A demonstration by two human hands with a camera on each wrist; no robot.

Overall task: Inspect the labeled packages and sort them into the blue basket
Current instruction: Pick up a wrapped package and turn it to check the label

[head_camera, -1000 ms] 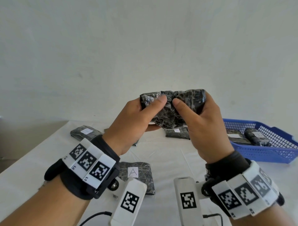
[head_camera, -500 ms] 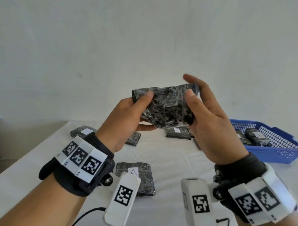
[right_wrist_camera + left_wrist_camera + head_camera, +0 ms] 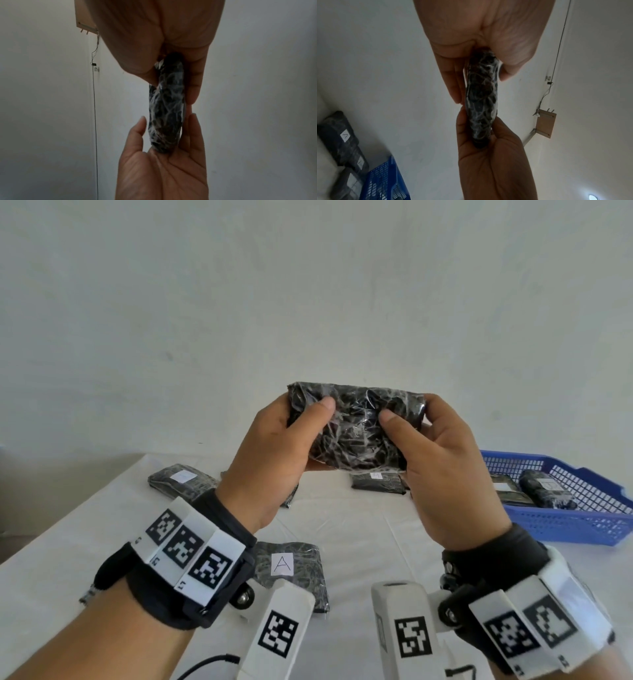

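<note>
A black, crinkly plastic-wrapped package (image 3: 356,433) is held up in the air in front of the wall, lying level. My left hand (image 3: 305,416) grips its left end, thumb on the near face and fingers behind. My right hand (image 3: 409,414) grips the right end the same way. No label shows on the face towards me. The left wrist view shows the package (image 3: 481,97) edge-on between the left hand (image 3: 480,88) above and the right hand below. The right wrist view shows the package (image 3: 166,108) under the right hand (image 3: 171,89).
The blue basket (image 3: 582,529) stands at the right of the white table and holds two wrapped packages (image 3: 544,491). A package labelled A (image 3: 294,570) lies near me. More packages lie at the back left (image 3: 181,481) and back middle (image 3: 376,482).
The package has been turned between my hands. Half a second ago the right fingers were spread off it; now they grip its right end, and both thumbs sit farther apart.
</note>
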